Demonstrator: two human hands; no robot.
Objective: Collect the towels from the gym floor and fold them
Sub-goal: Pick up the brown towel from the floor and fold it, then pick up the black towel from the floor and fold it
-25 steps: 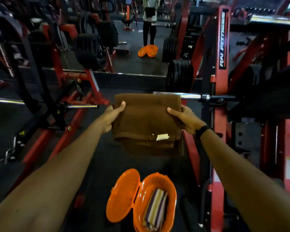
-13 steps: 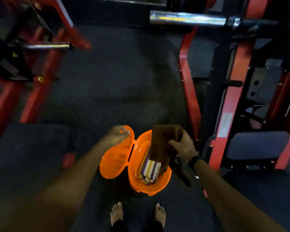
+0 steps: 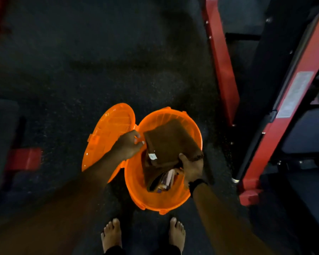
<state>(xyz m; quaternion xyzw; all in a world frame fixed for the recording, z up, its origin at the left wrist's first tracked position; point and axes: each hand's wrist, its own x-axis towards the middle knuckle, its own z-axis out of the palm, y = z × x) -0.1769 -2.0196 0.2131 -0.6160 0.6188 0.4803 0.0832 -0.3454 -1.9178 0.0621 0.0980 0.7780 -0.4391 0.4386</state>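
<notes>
Below me the gym floor (image 3: 99,67) is dark, speckled rubber, dull and grainy under low light — it fills most of what I see. To my right a red steel frame (image 3: 222,67) slants across the floor, and beside it a second red upright (image 3: 276,115) carries a pale label; dark padded seats sit behind that. At the far left a dark pad (image 3: 2,137) and a short red foot (image 3: 24,159) of another machine show, blurred.

An orange basket (image 3: 155,199) stands on the floor just ahead of my bare feet (image 3: 111,234), its slatted lid (image 3: 109,133) swung open to the left and lying back. The folded brown towel (image 3: 168,142) sits inside the basket, tilted, a small white tag showing on its near fold. Under it a striped towel (image 3: 168,178) peeks out.

My right hand (image 3: 191,167) grips the brown towel's near corner, thumb on top and fingers curled beneath; a black band is on that wrist. My left hand (image 3: 128,146) hovers at the basket's left rim beside the towel, fingers loosely bent and holding nothing — whether the fingertips touch the cloth I cannot tell.
</notes>
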